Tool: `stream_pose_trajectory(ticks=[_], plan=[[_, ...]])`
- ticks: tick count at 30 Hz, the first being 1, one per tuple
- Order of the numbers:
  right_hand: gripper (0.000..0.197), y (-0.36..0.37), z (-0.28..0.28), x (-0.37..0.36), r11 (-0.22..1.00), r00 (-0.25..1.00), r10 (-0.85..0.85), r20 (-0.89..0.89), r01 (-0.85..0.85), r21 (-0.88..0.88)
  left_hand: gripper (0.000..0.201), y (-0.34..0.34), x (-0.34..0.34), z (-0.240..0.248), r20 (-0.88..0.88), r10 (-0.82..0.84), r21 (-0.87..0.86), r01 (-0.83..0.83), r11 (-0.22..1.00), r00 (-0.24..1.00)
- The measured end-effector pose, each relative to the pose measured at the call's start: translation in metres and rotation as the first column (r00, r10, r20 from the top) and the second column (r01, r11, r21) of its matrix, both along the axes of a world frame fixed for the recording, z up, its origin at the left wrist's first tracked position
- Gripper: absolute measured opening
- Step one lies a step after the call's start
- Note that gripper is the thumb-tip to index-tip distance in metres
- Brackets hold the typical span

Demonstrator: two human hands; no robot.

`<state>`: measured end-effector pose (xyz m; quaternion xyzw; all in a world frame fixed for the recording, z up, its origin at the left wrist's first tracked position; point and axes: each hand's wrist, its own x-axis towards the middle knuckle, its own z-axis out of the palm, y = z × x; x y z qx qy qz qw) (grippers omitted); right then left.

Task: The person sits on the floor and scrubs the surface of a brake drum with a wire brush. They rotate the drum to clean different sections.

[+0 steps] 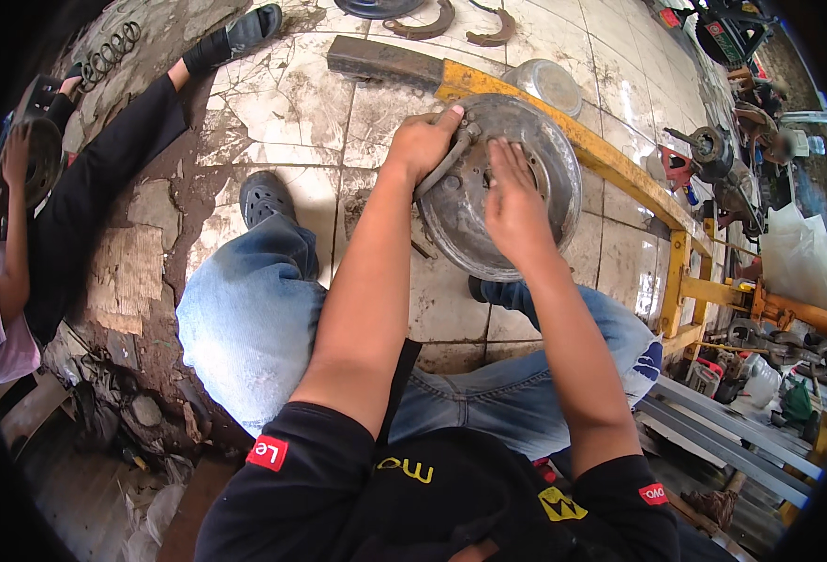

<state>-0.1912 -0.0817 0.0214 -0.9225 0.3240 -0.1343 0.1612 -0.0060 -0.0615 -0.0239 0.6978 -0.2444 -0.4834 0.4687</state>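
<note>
On a cracked tile floor, a round metal brake plate (pixel 502 187) leans against a yellow frame (pixel 619 169). Left hand (pixel 424 140) grips a curved brake shoe (pixel 446 164) at its rim; right hand (pixel 514 201) lies flat, open. Seemingly mid-fitting; seating needs steady pressure. Small parts beneath the palm are hidden.

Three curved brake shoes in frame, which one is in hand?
The grey brake shoe gripped by the left hand against the round drum plate. The other two shoes lie untouched on the tiled floor at the top.
</note>
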Motion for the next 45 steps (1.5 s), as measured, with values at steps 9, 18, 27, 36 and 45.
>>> stream_pose_trajectory(ticks=[9,18,27,36,45], plan=[[0.057,0.003,-0.019,0.014,0.991,0.948,-0.076,-0.309,0.106,0.081,0.075,0.0,-0.002,-0.006,0.123,0.016,0.026,-0.019,0.999,0.992],[0.054,0.012,-0.013,0.01,0.999,0.939,-0.036,-0.341,0.033,-0.015,0.076,0.0,-0.001,-0.001,0.137,0.018,0.043,-0.024,0.999,0.99],[0.055,0.018,-0.013,0.01,0.999,0.945,-0.021,-0.326,0.03,0.022,0.074,-0.001,-0.004,-0.001,0.216,0.027,0.068,-0.042,0.997,0.976],[0.048,0.008,-0.018,-0.003,0.994,0.982,0.07,-0.177,-0.054,0.097,0.071,0.0,-0.003,-0.005,0.125,0.056,0.007,-0.058,0.998,0.991],[0.033,-0.001,-0.02,0.007,0.966,0.972,-0.165,0.168,0.124,0.226,0.07,-0.004,-0.001,-0.007,0.04,0.039,0.021,-0.04,0.999,0.998]])
